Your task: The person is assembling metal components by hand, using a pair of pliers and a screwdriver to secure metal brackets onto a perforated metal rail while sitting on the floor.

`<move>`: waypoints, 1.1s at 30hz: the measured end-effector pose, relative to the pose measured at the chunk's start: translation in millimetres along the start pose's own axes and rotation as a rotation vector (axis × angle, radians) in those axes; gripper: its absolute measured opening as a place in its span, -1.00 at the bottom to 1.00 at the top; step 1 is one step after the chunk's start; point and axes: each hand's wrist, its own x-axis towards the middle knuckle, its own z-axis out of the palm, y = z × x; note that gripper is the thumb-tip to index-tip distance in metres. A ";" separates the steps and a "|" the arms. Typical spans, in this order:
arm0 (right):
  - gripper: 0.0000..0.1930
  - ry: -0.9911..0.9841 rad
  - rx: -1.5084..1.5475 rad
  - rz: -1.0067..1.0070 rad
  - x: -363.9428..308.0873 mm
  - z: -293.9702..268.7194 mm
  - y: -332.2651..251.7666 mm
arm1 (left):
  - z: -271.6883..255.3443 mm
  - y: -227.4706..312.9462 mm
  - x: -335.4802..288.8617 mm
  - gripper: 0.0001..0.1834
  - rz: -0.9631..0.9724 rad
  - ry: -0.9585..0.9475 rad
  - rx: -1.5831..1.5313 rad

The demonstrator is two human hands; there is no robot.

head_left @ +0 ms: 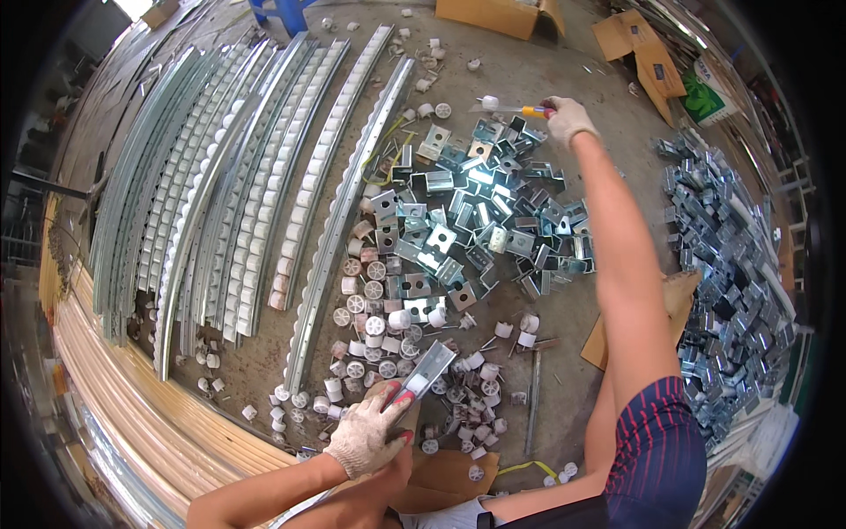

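Note:
My left hand [370, 432], in a pale knitted glove with red fingertips, is closed around a short length of metal channel [432, 366]. A white piece shows inside the channel near my fingers. My right hand [571, 122], gloved too, is stretched far forward and closed on a screwdriver [534, 112] with a yellow and red handle. Its shaft points left, beside a white roller [489, 102]; whether they touch I cannot tell. Between the hands lies a pile of shiny metal brackets [476, 212] with holes. Loose white rollers [374, 324] are heaped just beyond my left hand.
Long metal roller tracks [308, 167] lie side by side at the left, near wrapped tan lengths [159, 397]. A second heap of metal brackets [727, 273] stands at the right. Cardboard [639, 62] and a blue stool [284, 13] are at the back. A metal rod [533, 401] lies near my leg.

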 end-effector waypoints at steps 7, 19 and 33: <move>-0.68 0.099 0.519 0.263 -18.3 0.1 9.2 | 12.5 -4.9 1.6 -0.33 -0.060 0.055 0.014; -0.67 0.064 -0.116 -0.091 -57.9 14.4 -88.7 | 6.4 -1.9 5.6 -0.31 -0.045 0.045 -0.014; -0.69 -0.416 0.760 -0.039 -132.6 -37.7 -29.2 | 7.8 -11.2 6.4 -0.37 -0.019 0.055 -0.077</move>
